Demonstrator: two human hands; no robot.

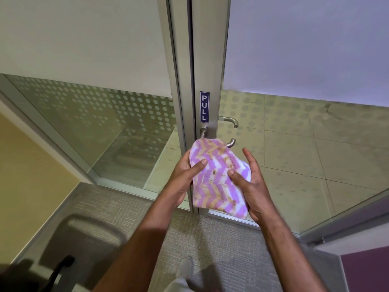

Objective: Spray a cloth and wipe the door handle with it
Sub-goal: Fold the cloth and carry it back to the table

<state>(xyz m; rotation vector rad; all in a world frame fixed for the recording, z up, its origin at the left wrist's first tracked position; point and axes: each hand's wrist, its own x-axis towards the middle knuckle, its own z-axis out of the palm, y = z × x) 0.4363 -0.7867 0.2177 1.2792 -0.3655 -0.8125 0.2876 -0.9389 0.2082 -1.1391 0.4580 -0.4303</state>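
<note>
Both hands hold the purple-and-white zigzag cloth [219,175]; left hand [185,175] and right hand [250,184] each pinch it by thumb; its top edge apparently overlaps the curved metal door handle [230,142].

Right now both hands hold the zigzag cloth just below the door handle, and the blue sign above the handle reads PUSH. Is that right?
Not quite. In the head view the blue sign reads PULL, not PUSH. The rest stands: the left hand and the right hand both hold the zigzag cloth just below the door handle.
</note>
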